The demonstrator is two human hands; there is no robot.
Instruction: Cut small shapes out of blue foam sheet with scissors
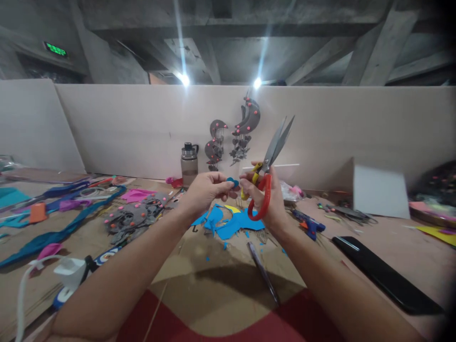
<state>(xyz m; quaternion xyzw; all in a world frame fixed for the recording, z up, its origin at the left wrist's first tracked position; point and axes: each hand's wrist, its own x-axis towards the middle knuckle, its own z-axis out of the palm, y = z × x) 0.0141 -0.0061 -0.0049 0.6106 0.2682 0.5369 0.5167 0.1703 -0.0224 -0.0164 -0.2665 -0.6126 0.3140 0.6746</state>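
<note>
Between the fingertips of my left hand (pixel 205 192) is a small blue cutout (pixel 232 182) with a rounded edge, perhaps felt or foam. My right hand (pixel 272 199) holds scissors (pixel 272 156) with one red and one yellow handle, the blades pointing up and a little apart. Its fingertips come close to the blue cutout; I cannot tell whether they touch it. Below both hands, blue sheet scraps (pixel 231 224) lie on the cardboard, with a yellow piece (pixel 232 209) among them and tiny blue bits scattered around. A pen-like stick (pixel 262 271) lies nearer to me.
A black phone-like slab (pixel 384 273) and a blue glue gun (pixel 310 224) lie to the right. Grey decorations with pink dots (pixel 135 216) and blue strips (pixel 71 232) cover the left. A bottle (pixel 189 164) stands at the back, near hanging grey moons (pixel 249 116).
</note>
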